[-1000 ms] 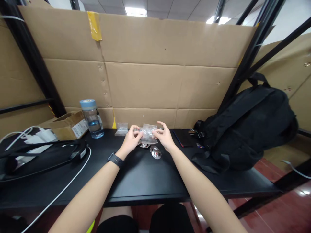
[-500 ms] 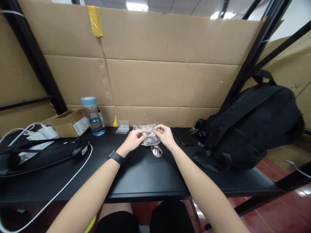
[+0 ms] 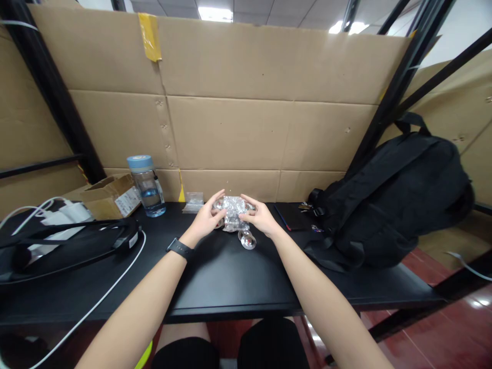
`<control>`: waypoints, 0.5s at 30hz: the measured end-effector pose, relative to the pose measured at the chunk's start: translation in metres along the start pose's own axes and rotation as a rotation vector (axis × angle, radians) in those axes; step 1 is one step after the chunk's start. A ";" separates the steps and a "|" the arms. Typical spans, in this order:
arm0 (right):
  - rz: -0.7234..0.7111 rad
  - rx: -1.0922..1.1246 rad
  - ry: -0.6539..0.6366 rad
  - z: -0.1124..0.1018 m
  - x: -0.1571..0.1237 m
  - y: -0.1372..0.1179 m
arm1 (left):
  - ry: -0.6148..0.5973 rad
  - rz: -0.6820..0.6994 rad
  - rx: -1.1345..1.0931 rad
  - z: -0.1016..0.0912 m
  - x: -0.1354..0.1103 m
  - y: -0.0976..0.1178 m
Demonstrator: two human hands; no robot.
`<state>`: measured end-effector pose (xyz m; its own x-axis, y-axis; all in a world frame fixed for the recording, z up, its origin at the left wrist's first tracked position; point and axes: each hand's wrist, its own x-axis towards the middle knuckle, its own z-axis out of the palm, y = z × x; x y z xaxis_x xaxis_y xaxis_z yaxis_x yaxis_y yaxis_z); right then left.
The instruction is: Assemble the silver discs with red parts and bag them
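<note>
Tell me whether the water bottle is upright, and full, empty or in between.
Upright and partly full: the water bottle stands on its base, blue lid uppermost, and the liquid inside stops below the lid.

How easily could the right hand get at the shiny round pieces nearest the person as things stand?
Probably quite easily, yes: the shiny round pieces lie close by the right hand with nothing seen between, though it seems occupied with the clear bag.

bottle (image 3: 149, 193): left on table (image 3: 230, 289) | backpack (image 3: 411, 205): right | packet (image 3: 234, 214): between | discs (image 3: 248, 241): before packet
</note>
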<state>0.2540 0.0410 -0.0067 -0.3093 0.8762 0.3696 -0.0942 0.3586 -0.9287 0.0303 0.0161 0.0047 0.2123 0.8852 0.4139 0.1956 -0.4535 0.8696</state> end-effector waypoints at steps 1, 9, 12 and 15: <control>-0.013 0.003 0.043 -0.001 0.001 0.001 | 0.034 0.018 0.004 0.002 0.000 -0.001; -0.052 0.063 0.192 -0.004 0.005 0.001 | 0.204 0.368 0.520 0.015 -0.005 0.010; -0.043 0.089 0.190 0.004 0.004 0.002 | 0.140 0.449 0.732 0.015 -0.008 0.015; -0.010 0.109 0.160 0.013 0.002 0.005 | 0.023 0.476 0.878 0.018 -0.010 0.015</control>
<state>0.2406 0.0405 -0.0108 -0.1548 0.9160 0.3702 -0.2014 0.3376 -0.9195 0.0482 -0.0018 0.0086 0.4360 0.5888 0.6806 0.7350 -0.6694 0.1082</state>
